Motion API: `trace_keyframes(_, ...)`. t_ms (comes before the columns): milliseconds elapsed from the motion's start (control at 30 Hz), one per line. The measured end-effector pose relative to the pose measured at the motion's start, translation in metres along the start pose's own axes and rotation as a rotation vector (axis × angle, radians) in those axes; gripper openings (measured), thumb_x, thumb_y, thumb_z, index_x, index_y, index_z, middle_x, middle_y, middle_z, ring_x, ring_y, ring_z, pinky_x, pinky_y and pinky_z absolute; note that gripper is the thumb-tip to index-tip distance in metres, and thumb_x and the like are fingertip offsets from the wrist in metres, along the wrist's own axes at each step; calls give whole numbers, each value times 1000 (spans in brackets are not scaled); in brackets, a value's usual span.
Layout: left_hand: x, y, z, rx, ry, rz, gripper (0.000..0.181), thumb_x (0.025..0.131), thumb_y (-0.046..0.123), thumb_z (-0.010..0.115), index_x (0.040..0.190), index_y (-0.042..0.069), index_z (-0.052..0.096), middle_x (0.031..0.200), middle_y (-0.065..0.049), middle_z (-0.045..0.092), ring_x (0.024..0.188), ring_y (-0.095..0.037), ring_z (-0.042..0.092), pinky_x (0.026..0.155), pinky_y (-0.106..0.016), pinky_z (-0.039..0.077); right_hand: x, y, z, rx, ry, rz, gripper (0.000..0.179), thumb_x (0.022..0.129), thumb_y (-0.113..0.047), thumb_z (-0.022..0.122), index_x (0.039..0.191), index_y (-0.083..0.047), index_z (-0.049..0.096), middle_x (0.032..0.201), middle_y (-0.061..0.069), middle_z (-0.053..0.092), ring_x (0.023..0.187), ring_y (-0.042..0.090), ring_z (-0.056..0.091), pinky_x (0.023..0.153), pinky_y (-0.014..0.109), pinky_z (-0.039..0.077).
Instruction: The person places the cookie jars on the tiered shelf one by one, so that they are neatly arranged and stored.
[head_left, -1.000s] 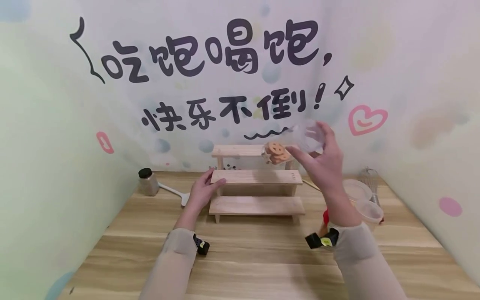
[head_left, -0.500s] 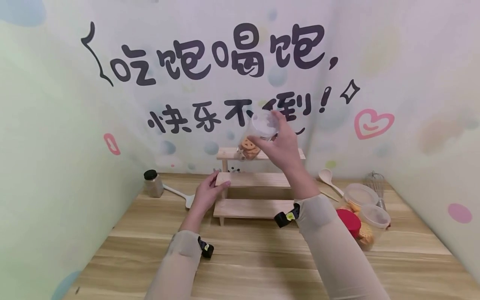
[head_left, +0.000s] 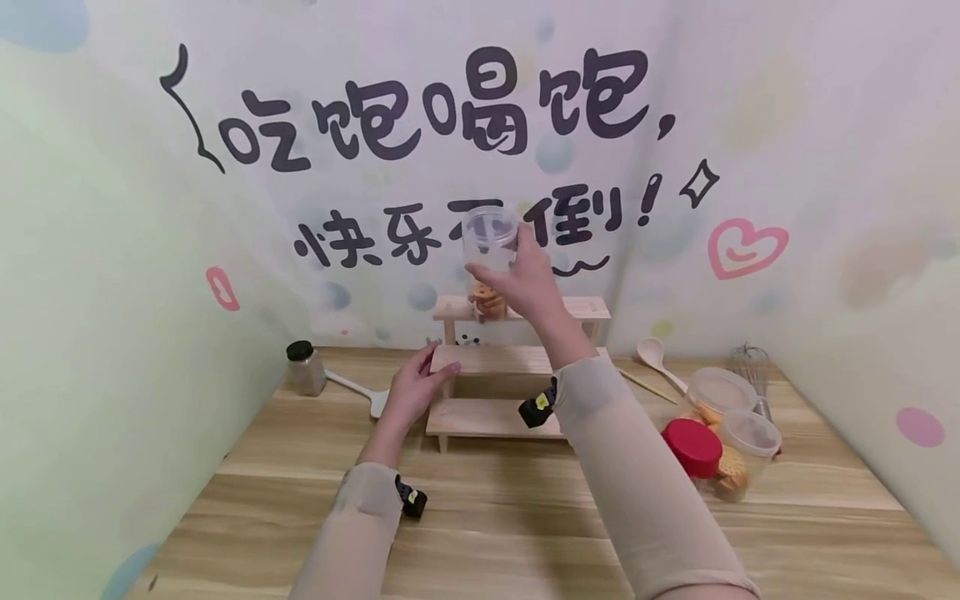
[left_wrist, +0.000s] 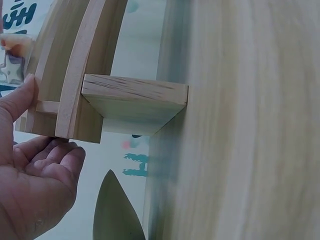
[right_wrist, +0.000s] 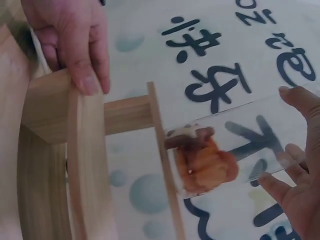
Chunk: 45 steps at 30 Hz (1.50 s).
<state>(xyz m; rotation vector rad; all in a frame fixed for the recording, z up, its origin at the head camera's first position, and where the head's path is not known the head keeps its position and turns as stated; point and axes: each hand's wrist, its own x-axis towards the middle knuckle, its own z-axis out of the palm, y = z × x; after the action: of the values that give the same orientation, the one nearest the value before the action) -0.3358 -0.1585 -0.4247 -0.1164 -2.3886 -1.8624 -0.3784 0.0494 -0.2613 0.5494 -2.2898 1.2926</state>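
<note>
A three-tier wooden display rack (head_left: 517, 360) stands against the wall. My left hand (head_left: 415, 385) grips the left end of its middle tier, thumb on top and fingers curled beneath, as the left wrist view also shows (left_wrist: 45, 175). Between the thumb and fingers of my right hand (head_left: 531, 279) is a clear plastic jar (head_left: 480, 250), held near its top. Orange-brown cookies (right_wrist: 205, 165) fill the bottom of it. The jar is upright at the left part of the top tier (head_left: 555, 308), its base right at that board in the right wrist view.
Clear tubs (head_left: 750, 433) of cookies and a red-lidded jar (head_left: 692, 448) stand on the right, near a whisk (head_left: 752, 367) and a pale spoon (head_left: 652, 354). At the left are a black-capped jar (head_left: 303, 371) and a white spatula (head_left: 356, 385).
The cookie jar has gone left in my right hand, from tilted at the rack's right to upright over the top tier's left part. My left hand keeps its grip on the middle tier.
</note>
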Motion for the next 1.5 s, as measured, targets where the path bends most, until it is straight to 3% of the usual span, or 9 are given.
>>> trace_keyframes(233, -3, 3, 2, 1, 5, -5, 88, 88, 46, 77, 157, 11, 35, 159, -16, 36, 145, -28, 37, 115, -40, 37, -2, 18, 16, 44, 3, 72, 74, 83, -44, 82, 135, -5, 46, 138, 13, 57, 128, 30, 54, 105, 43, 48)
trace_keyframes(333, -1, 4, 2, 17, 14, 1, 88, 88, 48, 76, 157, 11, 36, 158, -15, 37, 144, -28, 38, 115, -42, 38, -4, 30, 22, 60, -11, 114, 75, 84, -44, 80, 137, -4, 45, 137, 14, 57, 127, 32, 55, 105, 42, 48)
trace_keyframes(500, 0, 3, 0, 16, 14, -14, 88, 88, 47, 76, 157, 11, 36, 158, -14, 38, 145, -27, 37, 114, -42, 38, -12, 49, 36, 42, -39, 188, 76, 84, -47, 80, 138, -6, 44, 134, 12, 58, 118, 25, 58, 101, 38, 52)
trace_keyframes(667, -2, 3, 0, -10, 14, -16, 87, 88, 45, 77, 157, 12, 36, 159, -14, 36, 145, -27, 36, 115, -41, 38, -20, 59, 44, 19, -26, 181, 73, 84, -45, 81, 135, -5, 46, 128, 11, 59, 105, 21, 62, 90, 34, 57)
trace_keyframes(1033, -4, 4, 0, 17, 17, -27, 84, 89, 46, 76, 157, 16, 37, 159, -13, 37, 145, -25, 36, 115, -40, 38, -26, 61, 48, -44, 6, 186, 77, 83, -47, 81, 138, -4, 46, 118, 17, 62, 101, 27, 62, 89, 41, 55)
trace_keyframes(1167, -2, 3, 3, 17, 6, -15, 86, 88, 47, 76, 157, 14, 36, 159, -14, 37, 145, -27, 37, 114, -42, 38, -26, 63, 47, -73, -3, 188, 83, 85, -47, 80, 144, -3, 41, 123, 19, 60, 107, 29, 60, 95, 44, 53)
trace_keyframes(1367, -3, -1, 4, 36, -2, -18, 90, 88, 49, 76, 158, 12, 35, 159, -12, 36, 145, -27, 37, 114, -43, 38, -29, 62, 37, -80, -55, 199, 102, 87, -52, 75, 158, -3, 20, 142, 22, 51, 127, 33, 53, 109, 46, 44)
trace_keyframes(1500, -5, 0, -1, 45, 11, -8, 90, 87, 52, 75, 158, 14, 35, 159, -12, 37, 144, -27, 37, 114, -43, 38, -29, 54, 29, -65, -61, 192, 98, 88, -54, 72, 159, -6, 23, 150, 20, 46, 137, 34, 46, 114, 48, 39)
